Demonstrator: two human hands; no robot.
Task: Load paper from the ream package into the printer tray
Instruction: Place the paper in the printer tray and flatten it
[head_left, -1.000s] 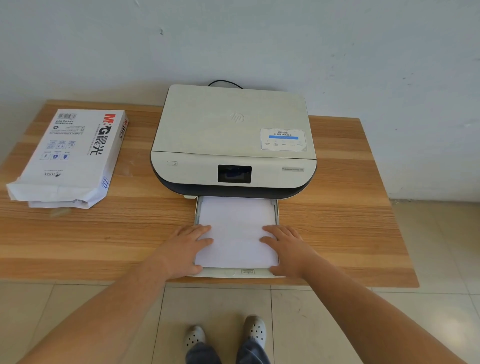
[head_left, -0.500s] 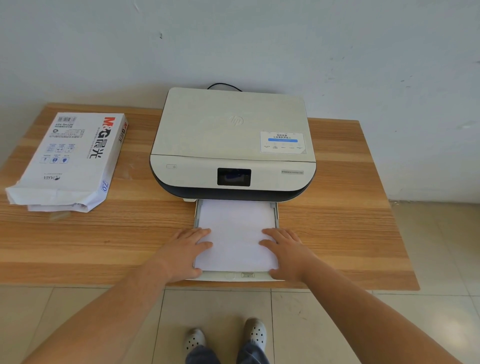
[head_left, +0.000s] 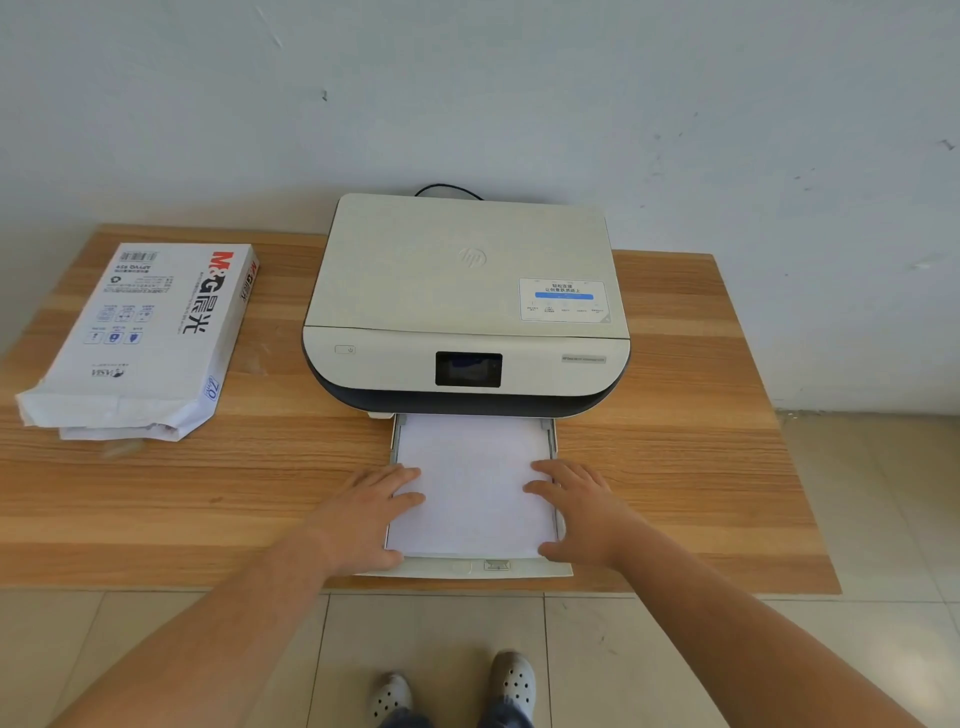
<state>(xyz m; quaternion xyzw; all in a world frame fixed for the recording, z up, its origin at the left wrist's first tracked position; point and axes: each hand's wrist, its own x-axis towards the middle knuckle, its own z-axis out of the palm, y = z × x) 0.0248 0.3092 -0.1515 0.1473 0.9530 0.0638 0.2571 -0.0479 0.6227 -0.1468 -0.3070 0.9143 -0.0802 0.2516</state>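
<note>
A cream printer (head_left: 462, 291) with a dark base sits mid-table. Its tray (head_left: 467, 567) is pulled out toward me, and a stack of white paper (head_left: 470, 483) lies flat in it. My left hand (head_left: 363, 514) rests palm down on the stack's left edge. On the right edge rests my right hand (head_left: 579, 512), also flat. The fingers of both are spread and neither grips anything. The white ream package (head_left: 140, 338) lies at the table's left with its near end torn open.
The wooden table (head_left: 691, 441) stands against a white wall. A black cable (head_left: 449, 189) runs behind the printer. Tiled floor and my two white shoes (head_left: 452, 691) show below the table's front edge.
The view has shifted slightly, so everything sits a little lower in frame. Both hands stay flat on the paper at the same edges; the tray and stack look unmoved.
</note>
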